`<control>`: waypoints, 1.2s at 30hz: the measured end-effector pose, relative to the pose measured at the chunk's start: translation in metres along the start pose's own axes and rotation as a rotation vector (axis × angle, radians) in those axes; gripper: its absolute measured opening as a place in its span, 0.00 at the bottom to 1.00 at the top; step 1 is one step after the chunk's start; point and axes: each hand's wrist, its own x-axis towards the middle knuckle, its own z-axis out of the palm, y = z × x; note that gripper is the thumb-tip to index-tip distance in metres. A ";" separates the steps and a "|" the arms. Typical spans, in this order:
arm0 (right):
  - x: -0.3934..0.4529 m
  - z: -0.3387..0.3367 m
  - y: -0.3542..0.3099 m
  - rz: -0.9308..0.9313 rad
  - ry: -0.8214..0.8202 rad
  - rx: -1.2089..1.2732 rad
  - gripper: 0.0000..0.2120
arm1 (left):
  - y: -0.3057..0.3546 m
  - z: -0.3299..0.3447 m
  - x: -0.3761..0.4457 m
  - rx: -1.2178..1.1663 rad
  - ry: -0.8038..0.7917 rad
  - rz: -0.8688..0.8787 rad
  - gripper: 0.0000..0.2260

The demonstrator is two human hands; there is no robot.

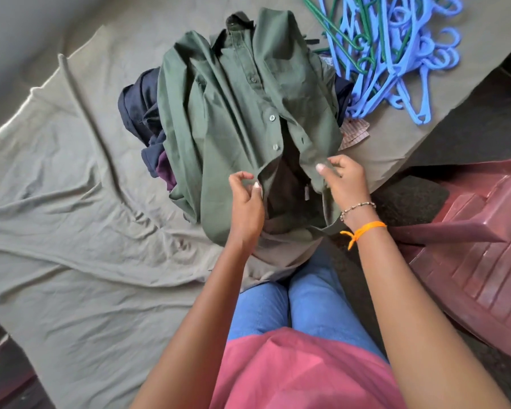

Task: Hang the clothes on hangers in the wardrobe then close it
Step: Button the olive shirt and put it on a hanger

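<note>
Meanwhile, at centre frame, a left hand (246, 202) and right hand (344, 180) are each pinching an open front edge of a green shirt (242, 113) lying atop a clothes pile (142, 113), with blue hangers (396, 54) heaped at upper right.

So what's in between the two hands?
In the head view, the green shirt's open front, its dark inside showing, lies between the left hand and right hand.
</note>
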 end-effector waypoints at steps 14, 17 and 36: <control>-0.041 0.004 0.002 0.269 -0.333 0.412 0.08 | -0.013 0.006 -0.013 0.192 0.027 0.045 0.03; -0.043 0.010 0.000 0.231 -0.307 0.355 0.09 | -0.013 0.006 -0.014 0.221 0.025 0.070 0.03; -0.057 0.017 0.004 -0.012 -0.140 -0.001 0.09 | -0.015 0.015 -0.023 0.232 -0.075 0.105 0.02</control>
